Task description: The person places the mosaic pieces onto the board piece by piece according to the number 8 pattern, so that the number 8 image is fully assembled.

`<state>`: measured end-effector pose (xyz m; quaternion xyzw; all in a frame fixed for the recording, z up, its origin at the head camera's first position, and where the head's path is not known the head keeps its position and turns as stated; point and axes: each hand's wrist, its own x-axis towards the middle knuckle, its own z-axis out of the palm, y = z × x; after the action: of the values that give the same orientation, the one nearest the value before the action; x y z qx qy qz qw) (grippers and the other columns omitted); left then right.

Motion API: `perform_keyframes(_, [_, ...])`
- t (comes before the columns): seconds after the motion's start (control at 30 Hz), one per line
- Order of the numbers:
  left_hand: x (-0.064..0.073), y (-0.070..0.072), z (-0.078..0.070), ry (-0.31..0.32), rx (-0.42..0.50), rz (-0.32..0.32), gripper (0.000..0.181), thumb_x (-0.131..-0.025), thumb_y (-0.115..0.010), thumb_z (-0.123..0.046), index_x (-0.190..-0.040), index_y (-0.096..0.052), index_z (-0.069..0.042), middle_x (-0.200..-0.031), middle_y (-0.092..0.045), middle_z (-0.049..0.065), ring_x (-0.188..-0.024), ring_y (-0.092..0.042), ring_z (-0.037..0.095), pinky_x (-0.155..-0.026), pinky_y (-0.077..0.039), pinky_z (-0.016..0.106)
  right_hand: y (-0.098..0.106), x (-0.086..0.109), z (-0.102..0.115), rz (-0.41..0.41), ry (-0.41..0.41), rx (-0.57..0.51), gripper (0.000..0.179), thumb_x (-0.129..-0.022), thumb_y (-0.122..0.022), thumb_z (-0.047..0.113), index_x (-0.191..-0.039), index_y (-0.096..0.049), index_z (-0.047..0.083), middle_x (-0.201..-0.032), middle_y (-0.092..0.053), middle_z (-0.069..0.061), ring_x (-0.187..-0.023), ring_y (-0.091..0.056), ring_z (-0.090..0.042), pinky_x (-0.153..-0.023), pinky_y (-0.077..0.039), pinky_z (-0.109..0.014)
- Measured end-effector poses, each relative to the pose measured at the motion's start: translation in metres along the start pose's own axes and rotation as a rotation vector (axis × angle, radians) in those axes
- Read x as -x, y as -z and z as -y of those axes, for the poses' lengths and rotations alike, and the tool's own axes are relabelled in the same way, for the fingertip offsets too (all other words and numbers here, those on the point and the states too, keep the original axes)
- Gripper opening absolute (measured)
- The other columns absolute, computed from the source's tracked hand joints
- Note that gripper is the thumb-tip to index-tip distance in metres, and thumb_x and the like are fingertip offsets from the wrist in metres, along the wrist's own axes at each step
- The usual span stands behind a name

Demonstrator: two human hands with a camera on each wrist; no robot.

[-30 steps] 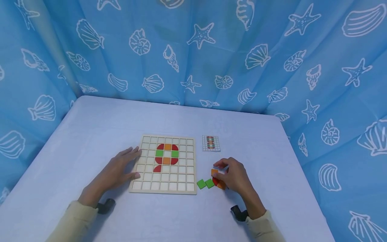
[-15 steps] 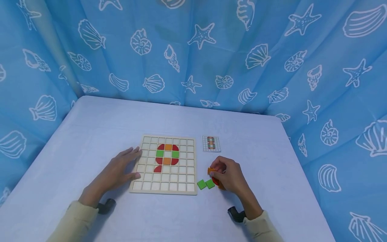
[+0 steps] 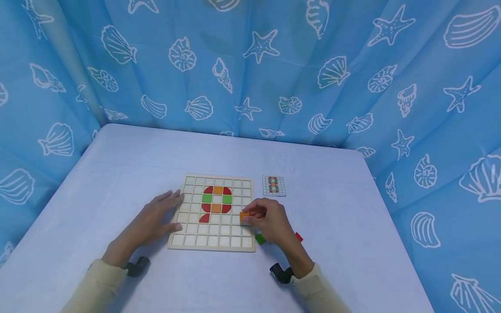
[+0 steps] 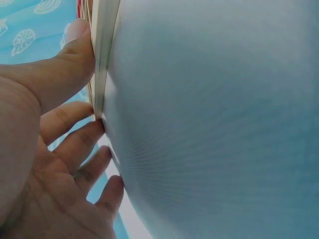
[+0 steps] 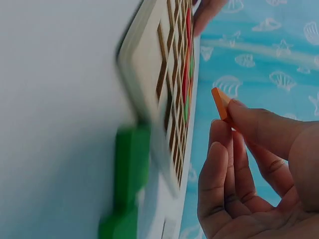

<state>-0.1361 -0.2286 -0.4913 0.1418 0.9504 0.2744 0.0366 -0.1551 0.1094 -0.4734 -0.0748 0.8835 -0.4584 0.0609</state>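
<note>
A wooden grid board (image 3: 192, 240) lies on the table. Set in it is a ring of red curved, orange and green tiles, and a red curved tile (image 3: 204, 218) sits just below the ring's left side. At the board's left edge rests my left hand (image 3: 150, 222), fingers extended; in the left wrist view its thumb (image 4: 75, 55) lies along the frame. Between thumb and fingertips, my right hand (image 3: 271, 221) pinches an orange square tile (image 3: 243, 216), held over the board's right columns. The right wrist view shows this orange tile (image 5: 221, 103) raised and tilted.
Beside the board's lower right corner lies a green tile (image 3: 260, 238), partly hidden by the right hand. A red tile (image 3: 299, 237) shows past the right wrist. A small printed pattern card (image 3: 274, 186) lies beyond the board's right side. Behind the table hangs a blue shell-print curtain (image 3: 219, 56).
My right hand has lifted the orange tile from the loose tiles and carried it left, over the board's right side. The left hand has stayed at the board's edge.
</note>
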Motion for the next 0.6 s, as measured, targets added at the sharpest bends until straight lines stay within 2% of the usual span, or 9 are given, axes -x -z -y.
perform_keyframes(0.17, [-0.001, -0.001, 0.001, 0.007, -0.004, 0.003, 0.090, -0.085, -0.090, -0.025, -0.161, -0.045, -0.006, -0.169, -0.042, 0.019, -0.157, -0.033, 0.048, -0.122, -0.036, 0.070, -0.021, -0.008, 0.011, 0.033, 0.006, -0.003, 0.015, -0.090, -0.087, 0.015, -0.098, -0.081, 0.025, -0.089, -0.070, 0.006, -0.077, -0.064, -0.016, -0.067, -0.057, -0.021])
perform_keyframes(0.4, [-0.001, -0.001, 0.001, 0.015, -0.003, 0.008, 0.091, -0.086, -0.090, -0.026, -0.161, -0.044, -0.006, -0.169, -0.041, 0.019, -0.157, -0.032, 0.049, -0.122, -0.035, 0.071, -0.047, -0.019, 0.025, 0.069, 0.036, 0.014, 0.010, -0.089, -0.087, 0.014, -0.094, -0.082, 0.021, -0.084, -0.070, 0.005, -0.075, -0.062, -0.014, -0.065, -0.053, -0.021])
perform_keyframes(0.6, [-0.001, -0.002, 0.001, 0.024, 0.000, 0.015, 0.091, -0.086, -0.090, -0.024, -0.162, -0.043, -0.007, -0.170, -0.040, 0.019, -0.158, -0.030, 0.048, -0.123, -0.034, 0.070, -0.063, -0.025, 0.036, 0.074, -0.012, 0.099, 0.010, -0.089, -0.087, 0.013, -0.089, -0.080, 0.018, -0.080, -0.066, 0.005, -0.076, -0.060, -0.013, -0.064, -0.052, -0.021])
